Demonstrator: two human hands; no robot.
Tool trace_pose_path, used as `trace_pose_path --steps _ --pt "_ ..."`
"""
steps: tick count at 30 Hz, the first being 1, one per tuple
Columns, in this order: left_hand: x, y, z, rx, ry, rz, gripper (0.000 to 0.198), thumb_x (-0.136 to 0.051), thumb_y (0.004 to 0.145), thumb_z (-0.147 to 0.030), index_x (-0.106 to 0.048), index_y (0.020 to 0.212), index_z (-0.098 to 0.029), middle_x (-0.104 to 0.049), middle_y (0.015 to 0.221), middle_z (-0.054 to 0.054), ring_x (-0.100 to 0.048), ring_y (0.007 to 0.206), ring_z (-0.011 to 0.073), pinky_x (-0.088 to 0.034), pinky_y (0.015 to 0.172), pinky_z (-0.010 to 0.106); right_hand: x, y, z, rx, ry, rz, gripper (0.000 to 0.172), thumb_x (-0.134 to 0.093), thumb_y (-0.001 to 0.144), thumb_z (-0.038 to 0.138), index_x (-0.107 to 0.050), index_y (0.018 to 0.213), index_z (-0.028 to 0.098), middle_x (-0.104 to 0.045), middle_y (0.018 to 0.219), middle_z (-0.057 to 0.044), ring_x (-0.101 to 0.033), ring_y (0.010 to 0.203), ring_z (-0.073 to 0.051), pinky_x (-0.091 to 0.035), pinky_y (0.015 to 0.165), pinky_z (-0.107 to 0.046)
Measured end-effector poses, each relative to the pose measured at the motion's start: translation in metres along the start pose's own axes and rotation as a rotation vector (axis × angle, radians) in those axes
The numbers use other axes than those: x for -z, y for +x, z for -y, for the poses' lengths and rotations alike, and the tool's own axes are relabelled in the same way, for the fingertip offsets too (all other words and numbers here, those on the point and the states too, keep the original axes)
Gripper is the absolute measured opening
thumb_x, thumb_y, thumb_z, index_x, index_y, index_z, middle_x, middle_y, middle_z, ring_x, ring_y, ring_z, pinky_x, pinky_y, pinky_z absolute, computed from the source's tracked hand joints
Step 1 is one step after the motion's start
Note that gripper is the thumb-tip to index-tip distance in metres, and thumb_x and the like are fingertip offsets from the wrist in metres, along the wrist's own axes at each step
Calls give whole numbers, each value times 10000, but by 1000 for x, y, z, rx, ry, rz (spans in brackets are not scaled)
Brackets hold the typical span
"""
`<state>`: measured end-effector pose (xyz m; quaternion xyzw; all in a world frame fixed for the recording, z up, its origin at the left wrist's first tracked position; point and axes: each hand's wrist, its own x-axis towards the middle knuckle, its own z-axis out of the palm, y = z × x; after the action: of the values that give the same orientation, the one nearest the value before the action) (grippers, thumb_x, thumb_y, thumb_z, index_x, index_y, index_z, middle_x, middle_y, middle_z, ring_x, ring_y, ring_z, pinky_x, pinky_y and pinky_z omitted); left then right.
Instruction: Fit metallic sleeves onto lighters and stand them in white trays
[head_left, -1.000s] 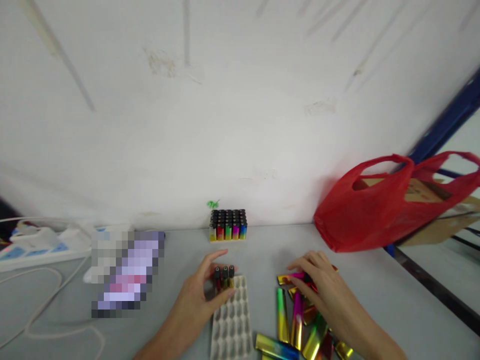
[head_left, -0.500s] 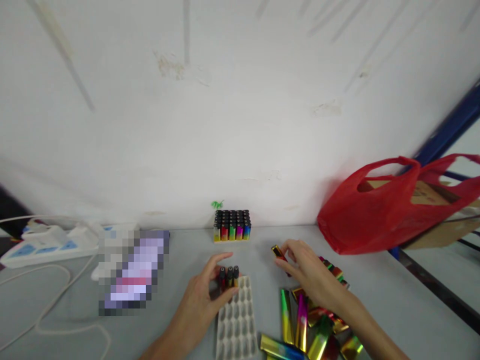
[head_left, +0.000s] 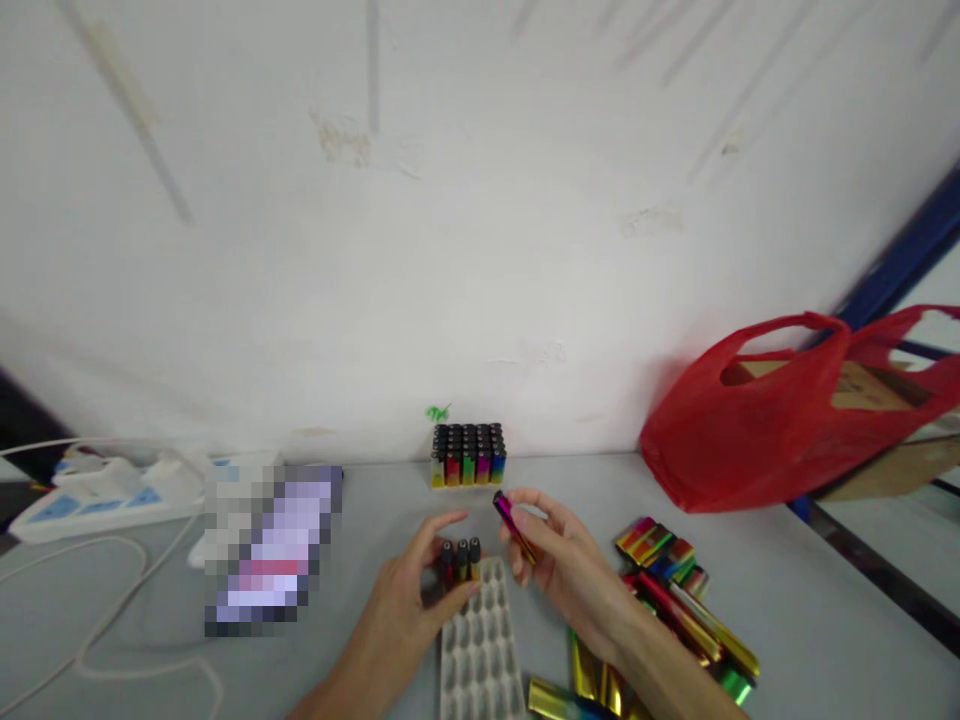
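**Shiny lighters, dull tray**

The lighter [head_left: 514, 525] in your right hand [head_left: 574, 575] looks like glossy metal, pink and gold. The loose lighters [head_left: 679, 585] on the desk [head_left: 360, 640] shine the same way, like mirror foil. The three standing lighters [head_left: 460, 560] in your left hand [head_left: 405, 605] have dull black plastic tops. The tray [head_left: 484, 655] is pale and matt. The desk is smooth grey. The red bag [head_left: 750, 445] is thin, shiny plastic with brown cardboard [head_left: 851, 385] inside. The wall [head_left: 480, 250] is scuffed white paint.

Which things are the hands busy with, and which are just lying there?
Busy with: pink lighter in the right hand; standing lighters held by the left hand; white tray; loose lighters pile.
Just lying there: full lighter block by the wall; red bag; power strip; white cable.
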<state>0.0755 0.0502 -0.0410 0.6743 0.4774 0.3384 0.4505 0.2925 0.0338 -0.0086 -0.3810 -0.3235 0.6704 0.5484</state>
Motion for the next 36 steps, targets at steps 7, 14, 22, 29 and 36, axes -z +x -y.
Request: trace_pose_path --steps 7,14,22,29,36 --pt "2 -1 -1 12 -34 27 638 -809 879 -383 -652 1491 -290 -885 1121 66 -834 1122 345 -582 1062 442 9 -1 -11 124 -334 -49 602 -859 878 781 -800 969 189 -481 697 54 -444 646 -151 -400 604 -284" --pt "4 -1 0 -8 -16 14 608 -816 888 -374 -670 1471 -287 -897 1139 71 -843 1136 357 -599 1062 448 0 -12 -12 186 -438 -71 701 -618 981 897 -766 912 216 -489 656 32 -462 647 -198 -389 632 -327" --pt "3 -2 2 -11 -35 21 595 -812 882 -362 -672 1455 -285 -901 1186 71 -846 1159 342 -594 1094 435 11 -16 -22 164 -470 -140 599 -663 990 846 -784 1024 260 -556 761 1 -491 737 -237 -421 676 -334" --pt "3 -2 -2 9 -35 39 604 -801 890 -378 -655 1468 -279 -897 1200 83 -837 1186 350 -592 1102 451 7 -22 -22 144 -488 -196 692 -610 984 900 -736 834 235 -629 875 -33 -532 857 -253 -465 803 -348" --pt "5 -1 -3 15 -28 32 598 -813 883 -387 -677 1456 -280 -899 1193 89 -841 1178 360 -595 1113 461 3 -12 -11 153 -508 -66 779 -456 991 972 -545 702 254 -479 691 15 -476 698 -212 -409 685 -340"
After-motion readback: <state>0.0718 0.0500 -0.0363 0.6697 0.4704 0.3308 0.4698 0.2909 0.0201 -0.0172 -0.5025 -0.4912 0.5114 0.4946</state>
